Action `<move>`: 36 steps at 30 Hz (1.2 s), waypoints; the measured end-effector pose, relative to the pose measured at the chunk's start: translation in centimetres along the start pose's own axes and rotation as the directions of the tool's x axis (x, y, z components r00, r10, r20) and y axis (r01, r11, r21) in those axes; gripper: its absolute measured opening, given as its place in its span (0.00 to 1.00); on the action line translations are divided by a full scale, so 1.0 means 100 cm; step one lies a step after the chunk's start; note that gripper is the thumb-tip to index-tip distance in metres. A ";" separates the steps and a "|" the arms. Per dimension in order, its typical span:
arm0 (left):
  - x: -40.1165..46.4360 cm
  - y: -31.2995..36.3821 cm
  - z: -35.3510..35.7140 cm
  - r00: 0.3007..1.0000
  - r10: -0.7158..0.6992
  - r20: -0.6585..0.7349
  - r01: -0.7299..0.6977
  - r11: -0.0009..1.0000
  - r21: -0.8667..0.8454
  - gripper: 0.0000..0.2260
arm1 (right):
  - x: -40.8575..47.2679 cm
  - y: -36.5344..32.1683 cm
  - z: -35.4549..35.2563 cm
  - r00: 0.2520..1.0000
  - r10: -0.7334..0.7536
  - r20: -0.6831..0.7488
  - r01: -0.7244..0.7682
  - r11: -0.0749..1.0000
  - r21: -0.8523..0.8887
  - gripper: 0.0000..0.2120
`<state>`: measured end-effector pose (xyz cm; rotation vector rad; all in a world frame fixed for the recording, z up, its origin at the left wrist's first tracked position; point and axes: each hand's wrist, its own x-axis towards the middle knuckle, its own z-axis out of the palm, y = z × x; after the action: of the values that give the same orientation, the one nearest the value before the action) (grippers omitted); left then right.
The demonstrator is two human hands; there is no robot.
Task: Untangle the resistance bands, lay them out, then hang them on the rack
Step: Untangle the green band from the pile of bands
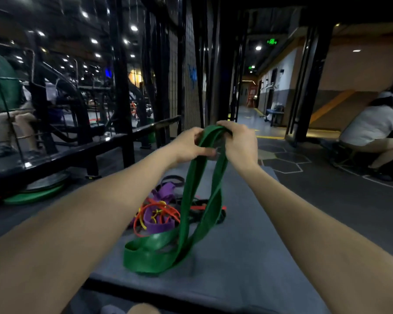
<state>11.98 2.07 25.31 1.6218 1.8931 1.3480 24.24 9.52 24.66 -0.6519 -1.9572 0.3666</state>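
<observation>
Left hand [188, 145]: grips the green band [186, 214] near its top.
Right hand [238, 141]: curls over the band's top.
Green band: hangs down onto the grey mat [247, 257].
Other bands [159, 209]: tangled pile, just beyond.

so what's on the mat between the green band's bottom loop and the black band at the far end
In the head view, a tangled pile: purple band, orange band and yellow band, lying between the green band and black band on the mat.
</observation>
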 end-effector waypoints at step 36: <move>0.017 0.080 -0.047 0.998 -0.009 -0.065 -0.020 0.899 -0.437 0.10 | 0.066 -0.003 -0.070 0.939 -0.054 0.339 0.137 0.965 -0.225 0.08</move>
<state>12.83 0.88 34.59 1.3671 1.4692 1.6983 28.09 12.98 32.75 -0.6812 -2.3729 0.1795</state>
